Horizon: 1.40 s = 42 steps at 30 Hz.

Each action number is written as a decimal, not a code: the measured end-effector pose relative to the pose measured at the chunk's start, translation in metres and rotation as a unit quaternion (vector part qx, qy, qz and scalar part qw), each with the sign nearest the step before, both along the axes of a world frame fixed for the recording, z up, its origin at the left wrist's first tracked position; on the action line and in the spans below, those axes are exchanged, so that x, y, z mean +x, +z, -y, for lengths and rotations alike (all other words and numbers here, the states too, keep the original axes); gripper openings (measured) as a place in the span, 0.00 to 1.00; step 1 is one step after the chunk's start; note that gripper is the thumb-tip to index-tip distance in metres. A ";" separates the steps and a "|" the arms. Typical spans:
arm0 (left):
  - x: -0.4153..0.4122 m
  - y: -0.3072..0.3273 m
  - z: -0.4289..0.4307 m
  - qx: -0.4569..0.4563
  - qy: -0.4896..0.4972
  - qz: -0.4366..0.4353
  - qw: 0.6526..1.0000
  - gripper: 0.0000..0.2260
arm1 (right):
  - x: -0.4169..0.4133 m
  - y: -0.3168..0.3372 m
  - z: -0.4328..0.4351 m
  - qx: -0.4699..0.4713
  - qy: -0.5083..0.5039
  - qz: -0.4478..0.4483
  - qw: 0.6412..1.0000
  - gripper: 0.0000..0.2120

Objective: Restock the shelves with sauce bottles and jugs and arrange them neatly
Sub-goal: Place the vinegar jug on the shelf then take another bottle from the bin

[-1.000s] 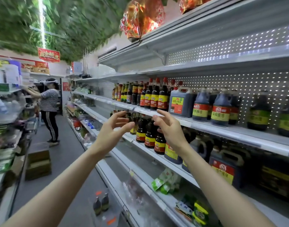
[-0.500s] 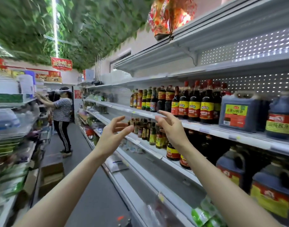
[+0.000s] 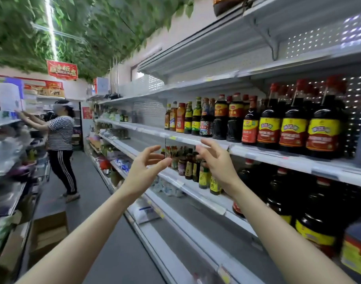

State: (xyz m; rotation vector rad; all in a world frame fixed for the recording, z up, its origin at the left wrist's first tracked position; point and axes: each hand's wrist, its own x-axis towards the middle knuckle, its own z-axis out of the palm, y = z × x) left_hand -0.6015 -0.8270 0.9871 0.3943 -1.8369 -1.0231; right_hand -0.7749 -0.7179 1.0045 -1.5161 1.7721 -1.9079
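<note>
Head view: two empty hands, apart.

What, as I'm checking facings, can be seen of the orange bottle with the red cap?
The orange bottle stands upright on the shelf, third from the row's far end. Red cap, orange body that looks plastic, label too blurred to read. A white-capped bottle and a green-labelled bottle flank it closely.
</note>
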 end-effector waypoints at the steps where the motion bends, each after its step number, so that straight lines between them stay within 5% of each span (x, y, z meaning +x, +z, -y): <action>1: -0.011 -0.001 0.021 0.000 -0.003 0.001 1.000 0.22 | -0.010 -0.002 0.019 0.001 -0.005 -0.006 1.000 0.21; 10: -0.130 0.027 0.199 -0.029 -0.073 0.038 0.996 0.22 | -0.120 0.011 0.182 -0.008 -0.065 0.015 0.998 0.20; 23: -0.279 -0.036 0.363 0.000 -0.232 0.063 0.971 0.21 | -0.214 -0.046 0.305 0.017 -0.207 0.041 0.977 0.15; 32: -0.343 -0.121 0.473 0.054 -0.367 0.141 0.918 0.26 | -0.216 -0.140 0.388 0.045 -0.341 0.148 0.927 0.14; 42: -0.371 -0.319 0.508 0.168 -0.413 0.302 0.843 0.23 | -0.220 -0.349 0.421 0.149 -0.398 0.308 0.851 0.10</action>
